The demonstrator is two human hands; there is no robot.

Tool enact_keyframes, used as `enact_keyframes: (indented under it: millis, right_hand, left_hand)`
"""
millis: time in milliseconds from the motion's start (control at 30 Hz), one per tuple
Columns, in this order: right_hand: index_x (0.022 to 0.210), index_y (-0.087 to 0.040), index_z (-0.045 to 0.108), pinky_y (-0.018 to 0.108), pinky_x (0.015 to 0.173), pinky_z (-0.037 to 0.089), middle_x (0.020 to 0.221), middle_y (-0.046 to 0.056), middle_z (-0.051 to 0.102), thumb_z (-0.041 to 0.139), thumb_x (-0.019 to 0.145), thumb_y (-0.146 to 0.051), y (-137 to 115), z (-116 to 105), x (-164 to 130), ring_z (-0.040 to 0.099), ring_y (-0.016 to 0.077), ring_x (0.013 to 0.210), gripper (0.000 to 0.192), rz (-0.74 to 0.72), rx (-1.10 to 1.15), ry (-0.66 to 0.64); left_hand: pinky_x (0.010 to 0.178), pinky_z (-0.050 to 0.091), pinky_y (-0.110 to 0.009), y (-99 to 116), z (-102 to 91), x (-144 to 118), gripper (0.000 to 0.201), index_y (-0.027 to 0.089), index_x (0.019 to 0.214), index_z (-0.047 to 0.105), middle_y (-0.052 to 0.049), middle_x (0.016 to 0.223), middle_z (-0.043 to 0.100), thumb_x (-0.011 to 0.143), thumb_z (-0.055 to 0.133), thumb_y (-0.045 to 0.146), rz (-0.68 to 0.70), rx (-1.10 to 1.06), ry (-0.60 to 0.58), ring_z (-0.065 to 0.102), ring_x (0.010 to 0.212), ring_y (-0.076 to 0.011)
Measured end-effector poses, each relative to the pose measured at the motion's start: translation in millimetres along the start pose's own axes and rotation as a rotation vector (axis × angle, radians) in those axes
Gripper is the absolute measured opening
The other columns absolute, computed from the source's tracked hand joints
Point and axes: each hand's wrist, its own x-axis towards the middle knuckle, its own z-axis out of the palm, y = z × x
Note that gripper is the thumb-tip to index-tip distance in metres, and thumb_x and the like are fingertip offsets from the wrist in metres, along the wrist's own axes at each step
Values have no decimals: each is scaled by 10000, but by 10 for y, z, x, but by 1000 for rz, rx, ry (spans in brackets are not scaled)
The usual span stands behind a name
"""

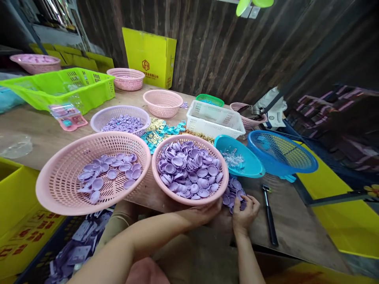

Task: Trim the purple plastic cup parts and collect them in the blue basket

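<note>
My left hand (211,212) is against the lower near side of a round pink basket (155,177), its fingers mostly hidden. Shallow purple plastic cups (202,172) are heaped in that basket. Just to its right, at the table edge, more purple cups (231,192) lie in a loose pile. My right hand (247,213) is at this pile with curled fingers, closed around purple cups; how many is hidden. On the left, a tilted larger pink basket (56,177) holds a scattering of the same cups.
A hammer (269,217) lies right of my right hand. Behind stand a turquoise basket (251,167) of clear pieces, a blue basket (284,154), a white basket (216,128) and a lilac basket (97,118) of small purple parts. A green crate (97,94) is further left.
</note>
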Motion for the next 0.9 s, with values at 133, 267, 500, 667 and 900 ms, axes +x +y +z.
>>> enact_keyframes:
  millis: [133, 267, 500, 667, 900]
  right_hand:
    - [834, -163, 513, 378, 764, 390, 886, 115, 493, 453, 789, -398, -246, -114, 136, 478, 241, 867, 246, 38, 54, 81]
    - [854, -166, 525, 304, 652, 406, 811, 63, 519, 475, 799, -344, -729, -208, 451, 482, 172, 693, 193, -48, 204, -24]
    - [850, -177, 585, 254, 650, 381, 844, 38, 563, 543, 740, -186, -1476, 114, 588, 532, 148, 727, 118, -435, 108, -1148]
    - [785, -166, 585, 250, 620, 335, 840, 40, 549, 583, 681, -126, -1630, 296, 495, 533, 154, 726, 111, -531, -92, -1300]
    - [688, -177, 497, 253, 566, 355, 656, 4, 522, 492, 705, -193, -1501, 283, 549, 493, 132, 606, 23, -132, 312, -1215]
  left_hand:
    - [586, 498, -235, 104, -36, -177, 248, 144, 990, 478, -90, 912, 537, 762, 425, 64, -49, -68, -12, 589, 720, -149]
    - [595, 497, -220, 132, -51, -440, 257, 158, 1009, 453, -74, 945, 531, 775, 404, 62, -39, -123, 0, 586, 735, -136]
    - [596, 507, -288, -581, -432, -586, 277, 145, 1052, 480, -99, 988, 548, 804, 377, 77, -549, 67, 112, 621, 744, -191]
    - [652, 493, -307, -978, -499, -513, 224, 107, 949, 567, -128, 957, 597, 736, 504, 77, -625, 97, 10, 618, 828, -248]
    - [710, 467, -312, -1067, -568, -567, 192, 121, 873, 633, -131, 876, 649, 812, 467, 195, -700, 22, 52, 607, 880, -256]
